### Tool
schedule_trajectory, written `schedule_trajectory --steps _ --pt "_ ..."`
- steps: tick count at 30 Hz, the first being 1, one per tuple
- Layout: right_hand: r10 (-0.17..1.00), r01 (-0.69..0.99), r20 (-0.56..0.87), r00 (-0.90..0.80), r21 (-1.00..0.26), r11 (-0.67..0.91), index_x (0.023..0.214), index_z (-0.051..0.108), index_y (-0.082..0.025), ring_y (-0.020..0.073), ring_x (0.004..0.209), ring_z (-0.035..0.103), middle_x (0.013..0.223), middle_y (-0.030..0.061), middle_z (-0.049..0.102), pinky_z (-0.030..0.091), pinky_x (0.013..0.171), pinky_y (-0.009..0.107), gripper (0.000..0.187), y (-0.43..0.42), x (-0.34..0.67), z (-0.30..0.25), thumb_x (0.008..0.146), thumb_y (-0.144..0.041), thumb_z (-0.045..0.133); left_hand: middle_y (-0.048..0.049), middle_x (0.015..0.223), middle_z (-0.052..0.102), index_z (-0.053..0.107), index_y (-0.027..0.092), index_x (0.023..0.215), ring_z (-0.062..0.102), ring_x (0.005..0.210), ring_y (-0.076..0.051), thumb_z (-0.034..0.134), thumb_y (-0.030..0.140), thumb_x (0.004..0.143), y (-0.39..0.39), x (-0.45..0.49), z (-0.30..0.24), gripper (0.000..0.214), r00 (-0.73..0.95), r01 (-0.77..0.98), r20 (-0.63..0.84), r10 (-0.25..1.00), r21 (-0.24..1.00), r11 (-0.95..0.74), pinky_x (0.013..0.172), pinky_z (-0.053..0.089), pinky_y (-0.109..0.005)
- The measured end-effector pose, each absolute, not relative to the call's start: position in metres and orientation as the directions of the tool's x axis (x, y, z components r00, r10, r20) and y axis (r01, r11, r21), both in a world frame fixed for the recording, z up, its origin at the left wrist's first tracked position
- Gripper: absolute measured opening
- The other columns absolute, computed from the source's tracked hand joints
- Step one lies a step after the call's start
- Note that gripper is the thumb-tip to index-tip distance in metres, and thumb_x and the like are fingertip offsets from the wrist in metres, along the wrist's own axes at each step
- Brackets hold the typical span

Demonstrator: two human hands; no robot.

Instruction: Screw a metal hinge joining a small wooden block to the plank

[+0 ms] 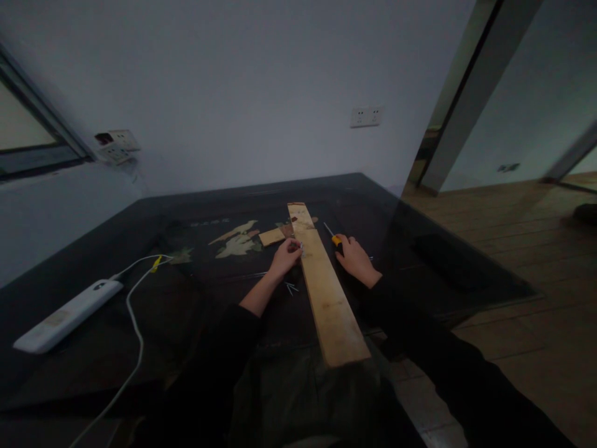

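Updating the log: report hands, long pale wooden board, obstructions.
Left hand at long pale wooden board, grip unclear. Right hand holding yellow-and-black screwdriver. Board on dark glossy table. Thin silver metal pieces left of board.

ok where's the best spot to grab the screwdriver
Grip the screwdriver by its yellow-and-black handle, probably from the near right side, where the right hand holds it: the thin shaft points away, leaving the thicker handle nearer.

The right hand (355, 258) grips a yellow-and-black screwdriver (336, 242), while the left hand (284, 256) pinches a small silvery item (301, 248) (too tiny to identify) beside a wooden board (329, 289) on the dark tabletop (364, 202).
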State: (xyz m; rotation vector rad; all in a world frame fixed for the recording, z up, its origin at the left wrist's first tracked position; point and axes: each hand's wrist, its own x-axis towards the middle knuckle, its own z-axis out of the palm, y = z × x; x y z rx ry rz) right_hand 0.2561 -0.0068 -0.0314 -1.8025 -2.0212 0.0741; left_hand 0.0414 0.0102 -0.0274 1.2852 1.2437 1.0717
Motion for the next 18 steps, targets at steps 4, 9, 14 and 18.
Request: schedule_trajectory --steps 4,9,14,18 --pt "0.927 0.864 0.373 -0.033 -0.456 0.215 0.13 0.049 -0.014 0.0279 0.109 0.057 0.114 0.0174 0.059 0.044 0.093 0.04 0.046 -0.002 0.263 -0.03 0.083 -0.017 0.052 0.0001 0.083 0.061 0.054 0.018 0.083 0.058 0.061 -0.009 0.063 0.015 0.074 0.012 0.04 -0.029 0.013 0.075 0.1 -0.018 0.997 0.995 0.01 0.054 0.049 -0.02" --pt "0.819 0.631 0.557 0.141 -0.687 0.359 0.111 0.059 -0.018 0.0251 0.098 0.06 0.102 0.0106 0.065 0.049 0.084 0.039 0.035 0.003 0.274 0.0 0.077 -0.025 0.064 -0.0024 0.091 0.064 0.056 0.017 0.081 0.058 0.062 -0.009 0.065 0.017 0.073 0.014 0.039 -0.034 0.012 0.057 0.133 0.035 0.998 0.99 -0.042 0.054 0.05 -0.02" --pt "0.72 0.204 0.577 0.386 -0.815 0.543 0.097 0.056 -0.02 0.0163 0.071 0.061 0.087 0.0032 0.061 0.051 0.064 0.031 0.039 0.019 0.271 0.042 0.07 -0.043 0.072 -0.0038 0.096 0.063 0.055 0.016 0.081 0.06 0.064 -0.01 0.063 0.016 0.076 0.014 0.04 -0.035 0.009 0.066 0.114 0.044 0.997 0.992 -0.051 0.052 0.05 -0.02" --pt "0.766 -0.07 0.479 0.429 -0.828 0.556 0.101 0.045 -0.023 0.0126 0.058 0.06 0.086 0.0015 0.06 0.051 0.052 0.028 0.046 0.03 0.257 0.047 0.074 -0.056 0.063 -0.0038 0.095 0.065 0.057 0.017 0.082 0.061 0.069 -0.011 0.064 0.015 0.075 0.013 0.04 -0.033 0.01 0.055 0.135 0.043 0.998 0.99 -0.05 0.057 0.051 -0.02"
